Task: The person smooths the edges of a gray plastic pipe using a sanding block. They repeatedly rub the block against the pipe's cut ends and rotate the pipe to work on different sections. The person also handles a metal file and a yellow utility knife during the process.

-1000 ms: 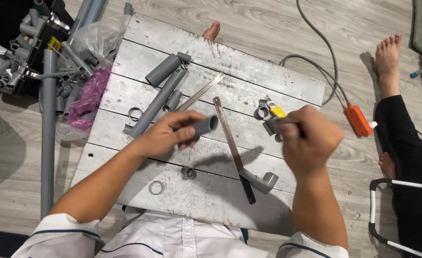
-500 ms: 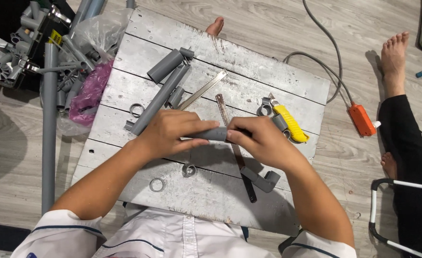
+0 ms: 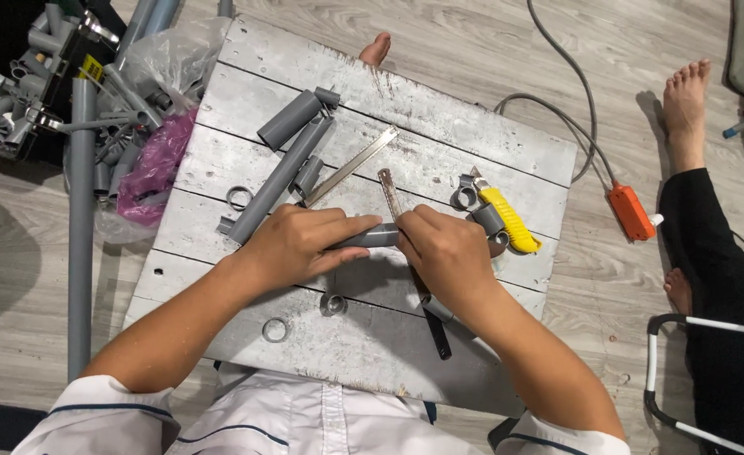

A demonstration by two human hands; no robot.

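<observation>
Our right hand had let go of the yellow knife, which now lay just beyond it on the board. Both hands closed on the short grey pipe, our left hand gripping its other end.

Grey wood-look floor, evenly lit.
A whitewashed plank surface lies on it; a grey cable snakes to an orange box.

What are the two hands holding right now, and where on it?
A short grey pipe piece. The left hand grips its left end; the right hand closes around its right end.
</observation>
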